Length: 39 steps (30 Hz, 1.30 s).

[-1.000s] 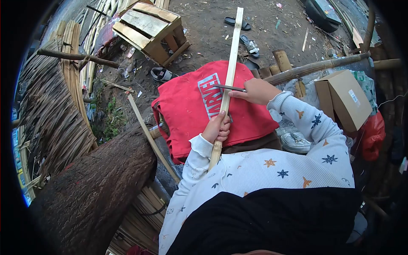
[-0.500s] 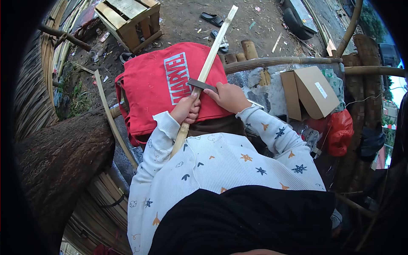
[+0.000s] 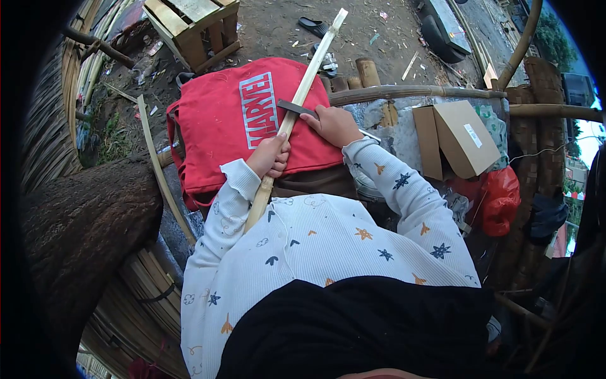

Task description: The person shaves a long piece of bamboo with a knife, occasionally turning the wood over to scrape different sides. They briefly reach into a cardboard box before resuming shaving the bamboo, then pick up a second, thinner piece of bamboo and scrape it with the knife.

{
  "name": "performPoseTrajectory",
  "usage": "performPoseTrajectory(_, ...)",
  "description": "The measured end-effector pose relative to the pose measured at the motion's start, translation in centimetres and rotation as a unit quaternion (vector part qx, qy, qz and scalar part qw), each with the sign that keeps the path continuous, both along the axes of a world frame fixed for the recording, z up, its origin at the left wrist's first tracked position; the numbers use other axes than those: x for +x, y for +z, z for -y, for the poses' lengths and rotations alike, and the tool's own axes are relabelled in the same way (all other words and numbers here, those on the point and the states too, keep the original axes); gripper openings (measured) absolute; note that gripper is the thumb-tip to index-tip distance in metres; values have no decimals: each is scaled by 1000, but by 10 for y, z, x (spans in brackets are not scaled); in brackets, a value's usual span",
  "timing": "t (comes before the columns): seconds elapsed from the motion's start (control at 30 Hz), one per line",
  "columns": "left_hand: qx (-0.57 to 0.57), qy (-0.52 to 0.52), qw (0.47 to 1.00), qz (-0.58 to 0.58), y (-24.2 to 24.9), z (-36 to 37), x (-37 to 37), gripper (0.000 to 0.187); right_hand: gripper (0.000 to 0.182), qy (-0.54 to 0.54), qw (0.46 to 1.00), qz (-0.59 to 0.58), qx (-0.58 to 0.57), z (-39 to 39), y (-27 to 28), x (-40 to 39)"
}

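Note:
My left hand (image 3: 268, 156) grips a long pale bamboo strip (image 3: 310, 69) that runs from my lap up and away over a red cloth (image 3: 227, 129) with white lettering. My right hand (image 3: 334, 123) holds a dark flat knife blade (image 3: 295, 108) laid across the strip just above my left hand. Both sleeves are white with star prints. The strip's lower end rests against my body.
A cardboard box (image 3: 457, 136) sits to the right beside a red bag (image 3: 500, 199). A wooden crate (image 3: 189, 25) and sandals (image 3: 314, 26) lie on the dirt ahead. A thick log (image 3: 82, 234) and bundled bamboo strips (image 3: 148, 284) are at left. A bamboo pole (image 3: 410, 93) crosses behind.
The view has swung, shifting everything left and up. My right hand with the knife has slid down the strip, closer to my left hand.

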<state>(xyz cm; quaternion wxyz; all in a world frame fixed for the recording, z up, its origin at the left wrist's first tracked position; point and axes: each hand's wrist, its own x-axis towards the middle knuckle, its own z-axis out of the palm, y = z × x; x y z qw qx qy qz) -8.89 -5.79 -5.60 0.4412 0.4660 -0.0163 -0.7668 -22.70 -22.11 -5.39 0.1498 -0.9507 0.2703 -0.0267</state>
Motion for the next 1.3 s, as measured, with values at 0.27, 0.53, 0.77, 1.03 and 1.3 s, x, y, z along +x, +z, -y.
performPoseTrajectory(0.27, 1, 5, 1000, 31, -2, 1, -4, 36, 64, -83, 996, -34, -17, 28, -13, 17)
performPoseTrajectory(0.53, 2, 11, 1000, 7, 0, -2, -2, 36, 71, -115, 991, -45, 42, 62, -11, 39)
performPoseTrajectory(0.77, -13, -1, 999, -40, -7, -3, 3, 37, 63, 50, 993, -50, 91, 4, 21, 2)
performPoseTrajectory(1.03, -47, -4, 989, -141, -8, -4, 12, 39, 56, 96, 995, -21, 20, -7, 25, -8)
performPoseTrajectory(1.3, -96, 60, 916, -385, -37, -8, 18, 38, 62, -90, 996, -2, 26, 41, 0, 26)
